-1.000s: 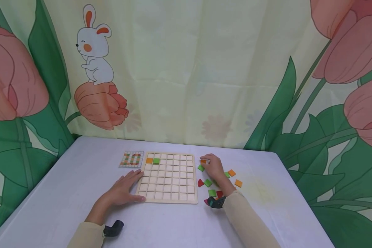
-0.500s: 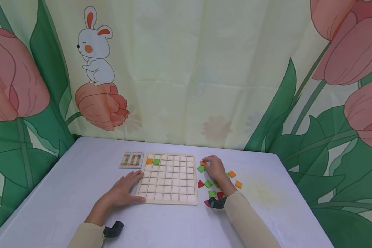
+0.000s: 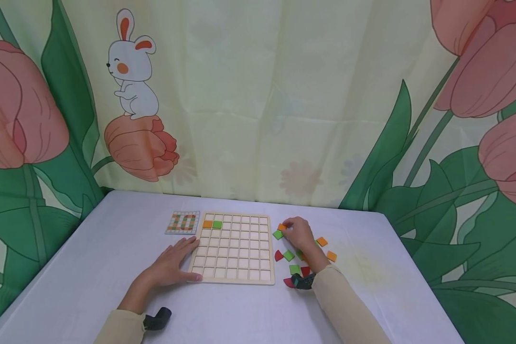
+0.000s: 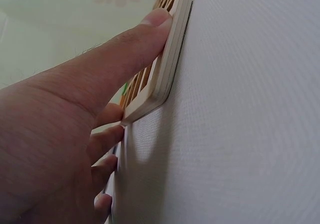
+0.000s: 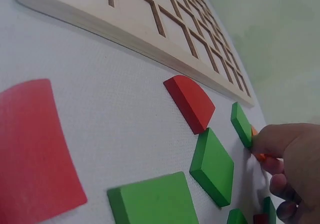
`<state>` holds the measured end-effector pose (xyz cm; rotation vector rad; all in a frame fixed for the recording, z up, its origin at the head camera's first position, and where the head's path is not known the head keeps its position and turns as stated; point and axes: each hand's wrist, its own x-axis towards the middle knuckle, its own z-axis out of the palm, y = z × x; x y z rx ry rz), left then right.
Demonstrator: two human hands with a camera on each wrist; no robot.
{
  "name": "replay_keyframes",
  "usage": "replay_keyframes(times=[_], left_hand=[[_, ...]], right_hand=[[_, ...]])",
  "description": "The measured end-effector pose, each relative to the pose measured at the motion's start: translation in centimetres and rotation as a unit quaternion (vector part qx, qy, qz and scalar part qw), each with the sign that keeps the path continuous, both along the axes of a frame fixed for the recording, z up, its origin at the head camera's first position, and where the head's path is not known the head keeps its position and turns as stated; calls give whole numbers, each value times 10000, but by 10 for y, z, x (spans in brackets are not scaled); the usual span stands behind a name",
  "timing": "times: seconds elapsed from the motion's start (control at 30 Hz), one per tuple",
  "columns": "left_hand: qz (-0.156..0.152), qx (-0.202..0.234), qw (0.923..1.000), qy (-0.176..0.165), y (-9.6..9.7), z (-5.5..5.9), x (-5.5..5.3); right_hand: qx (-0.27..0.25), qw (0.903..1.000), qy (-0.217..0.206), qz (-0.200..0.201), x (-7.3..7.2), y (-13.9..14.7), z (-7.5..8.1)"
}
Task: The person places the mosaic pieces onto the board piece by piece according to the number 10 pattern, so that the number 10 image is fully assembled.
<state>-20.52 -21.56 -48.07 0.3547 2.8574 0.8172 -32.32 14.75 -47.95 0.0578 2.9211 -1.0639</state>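
The wooden grid board (image 3: 234,282) lies flat, with an orange tile (image 3: 208,224) and a green tile (image 3: 217,224) in its second row. My left hand (image 3: 169,265) rests at its left side, fingers spread. In the left wrist view the thumb (image 4: 135,41) lies on the board's rim. Right of the board, my right hand (image 3: 300,235) pinches a loose orange square tile (image 3: 281,227) with bent fingers. A green square tile (image 5: 241,125) sits against the thumb in the right wrist view. The thumb hides part of the orange tile.
A pattern card (image 3: 182,222) lies left of the board. Loose pieces are scattered near the right forearm, among them a red quarter-round (image 3: 278,255), a green square (image 3: 288,255) and an orange square (image 3: 331,256). A curtain (image 3: 258,119) hangs behind the table.
My right hand has shifted slightly right and toward me at the orange tile. The green tile beside it has nudged a little left. My left hand has stayed in place.
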Motion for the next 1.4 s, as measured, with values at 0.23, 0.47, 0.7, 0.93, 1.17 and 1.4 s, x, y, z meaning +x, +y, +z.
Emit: replay_keyframes(times=[0.23, 0.47, 0.7, 0.93, 1.17, 1.4], left_hand=[[-19, 5, 10000, 2, 0, 1, 1], [-12, -26, 10000, -29, 0, 1, 0], [48, -59, 10000, -50, 1, 0, 0], [76, -85, 9999, -33, 1, -1, 0], [89, -104, 9999, -25, 1, -2, 1], [79, -86, 9999, -18, 1, -1, 1]], right_hand=[[109, 9997, 235, 32, 1, 0, -1], [-129, 9987, 436, 228, 2, -5, -1], [-315, 9967, 366, 648, 6, -13, -1], [-267, 9940, 368, 1000, 6, -19, -3], [-231, 9914, 380, 1230, 6, -27, 1], [-363, 9865, 438, 1534, 7, -37, 2]])
